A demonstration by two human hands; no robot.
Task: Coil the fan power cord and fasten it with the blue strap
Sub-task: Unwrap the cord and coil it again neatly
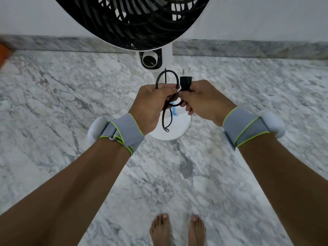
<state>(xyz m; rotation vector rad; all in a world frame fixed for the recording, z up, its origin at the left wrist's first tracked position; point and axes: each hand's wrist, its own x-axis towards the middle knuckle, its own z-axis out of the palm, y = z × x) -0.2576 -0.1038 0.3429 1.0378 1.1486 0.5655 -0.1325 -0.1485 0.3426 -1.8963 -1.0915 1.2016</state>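
A black power cord (166, 78) is folded into loops that stick out above and below my left hand (152, 102), which grips the bundle in the middle. My right hand (202, 98) pinches the cord just behind the black plug (185, 80), whose two prongs point up. A bit of the blue strap (174, 110) shows between and below my hands, hanging by the cord; how it is attached is hidden. Both hands are held in the air in front of the fan.
The white pedestal fan stands right ahead against the wall, with its black grille (134, 18), dial (150, 60) and round white base (175, 128) on the marble floor (53, 96). My bare feet (177, 228) stand near the bottom edge. An orange object (4, 52) sits far left.
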